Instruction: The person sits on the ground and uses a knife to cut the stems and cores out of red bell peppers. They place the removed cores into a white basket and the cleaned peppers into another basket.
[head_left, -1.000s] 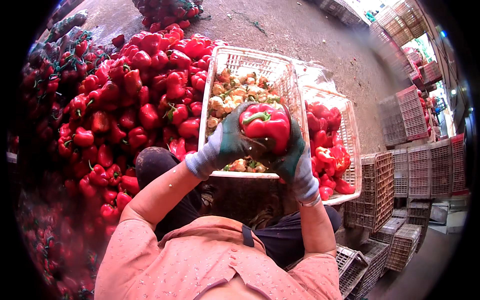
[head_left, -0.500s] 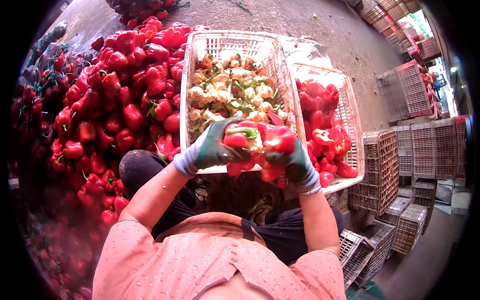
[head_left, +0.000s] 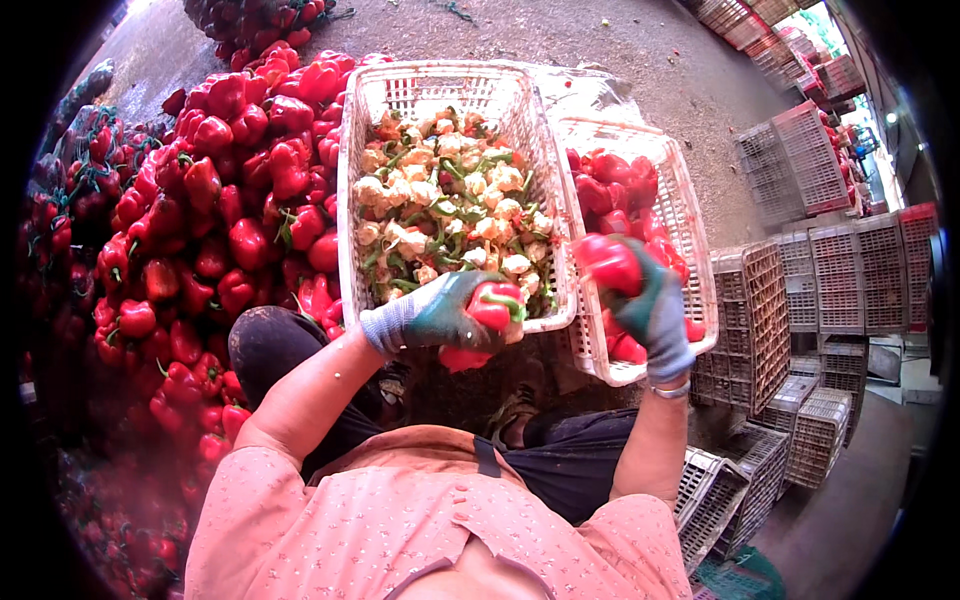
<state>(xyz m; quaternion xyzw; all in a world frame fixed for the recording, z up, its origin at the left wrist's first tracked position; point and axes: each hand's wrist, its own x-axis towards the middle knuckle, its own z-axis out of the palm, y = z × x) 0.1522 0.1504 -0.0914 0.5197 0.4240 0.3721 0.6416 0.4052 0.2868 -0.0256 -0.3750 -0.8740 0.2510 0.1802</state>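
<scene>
My left hand [head_left: 437, 314], in a green-and-grey glove, is closed round a red bell pepper part [head_left: 491, 306] with its green stem and pale core showing. More red flesh [head_left: 463, 358] pokes out below those fingers. This hand is at the near edge of a white crate [head_left: 350, 215] holding pepper cores [head_left: 450, 195] and stems. Gloved the same way, my right hand [head_left: 653, 312] grips a red bell pepper piece [head_left: 607, 262], slightly blurred, above the second white crate [head_left: 693, 205]. Red pepper pieces [head_left: 615, 185] lie in that crate.
To the left spreads a large heap of whole red peppers [head_left: 215, 215], with net bags of peppers [head_left: 95, 165] beyond. Stacked plastic crates [head_left: 745, 325] line the right side. A pepper-filled net bag [head_left: 255, 20] lies at the far left on the concrete floor [head_left: 560, 30].
My hands were together over the crate of cores, holding the pepper between them. They have parted: the right moved right with a red piece, the left kept the stem part.
</scene>
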